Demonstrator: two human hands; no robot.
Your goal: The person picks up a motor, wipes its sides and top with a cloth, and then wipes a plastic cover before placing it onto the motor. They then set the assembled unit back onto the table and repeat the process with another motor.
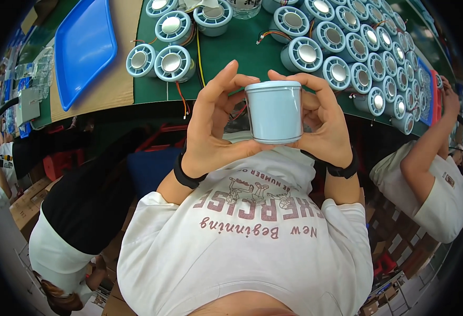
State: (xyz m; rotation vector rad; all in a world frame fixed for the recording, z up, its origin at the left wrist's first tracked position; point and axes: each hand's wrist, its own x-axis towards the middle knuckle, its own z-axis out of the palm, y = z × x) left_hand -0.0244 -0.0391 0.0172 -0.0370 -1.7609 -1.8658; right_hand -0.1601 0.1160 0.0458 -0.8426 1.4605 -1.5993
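Observation:
Between my two hands is a light-blue cup-shaped housing (274, 113), smooth and glossy, with a wider rim at its upper end. My left hand (210, 118) grips its left side, thumb low and fingers near the rim. On the opposite side my right hand (327, 118) holds it the same way. A reddish wire shows by the left fingers. What lies inside the housing is turned out of sight. Beyond my hands, similar light-blue cylinders (305, 53) stand on the green table (237, 58), with slotted rings and silver round centres.
Several more cylinders (174, 63) with loose wires stand at the left. A blue tray (86, 50) lies on brown cardboard (123, 58). At the far right, a co-worker's arm (426, 142) reaches to a red bin (436, 97). Another person (79, 210) bends at the left.

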